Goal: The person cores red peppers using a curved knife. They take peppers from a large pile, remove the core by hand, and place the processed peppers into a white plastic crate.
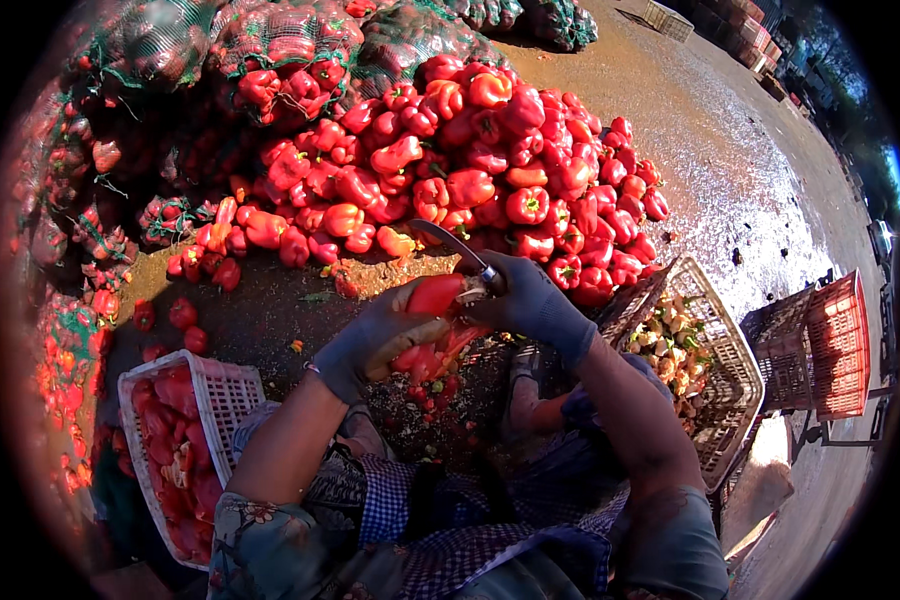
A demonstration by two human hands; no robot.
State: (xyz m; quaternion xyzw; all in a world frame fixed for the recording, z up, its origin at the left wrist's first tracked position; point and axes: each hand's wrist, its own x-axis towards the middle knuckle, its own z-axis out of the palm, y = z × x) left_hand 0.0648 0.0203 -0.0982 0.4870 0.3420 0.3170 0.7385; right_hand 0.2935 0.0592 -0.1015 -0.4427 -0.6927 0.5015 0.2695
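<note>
Both my hands wear grey gloves. My left hand (370, 340) is wrapped round a red bell pepper (435, 296) in front of my lap. The pepper looks cut open, with pale core showing on its right side and red flesh hanging below. My right hand (535, 305) grips a knife (448, 238) whose curved blade points up and left above the pepper. Its fingers are at the pepper's cored end; how far they touch it is partly hidden. Beyond my hands lies a large heap of whole red bell peppers (470, 188).
At my left stands a white crate (232, 405) of red pepper pieces. To my right a pale crate (722, 345) holds pale cores and stems. Red crates (838, 345) stand farther right. Green net sacks (155, 45) of peppers are piled at the far left. Scraps litter the wet ground.
</note>
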